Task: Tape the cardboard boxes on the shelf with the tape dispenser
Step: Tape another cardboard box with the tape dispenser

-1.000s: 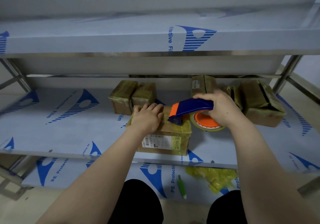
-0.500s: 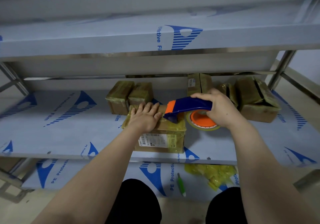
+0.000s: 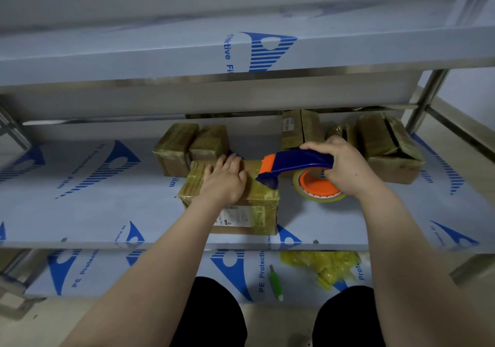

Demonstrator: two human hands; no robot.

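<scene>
A taped cardboard box [image 3: 249,212] with a white label sits near the front edge of the middle shelf [image 3: 80,212]. My left hand [image 3: 223,180] lies flat on its top, fingers straight, pressing down. My right hand [image 3: 345,168] grips the blue handle of the tape dispenser [image 3: 297,165]. The dispenser's orange-and-blue nose touches the box top on its right side, and its orange tape roll [image 3: 318,187] hangs just right of the box.
Two small taped boxes [image 3: 190,145] stand behind the front box. Further taped boxes [image 3: 388,148] crowd the shelf's back right. The upper shelf [image 3: 241,51] overhangs close above. On the bottom shelf lie a green knife [image 3: 276,283] and crumpled yellow tape [image 3: 326,266].
The dispenser's nose stays on the right part of the box top, having shifted little. My left hand keeps pressing the box.
</scene>
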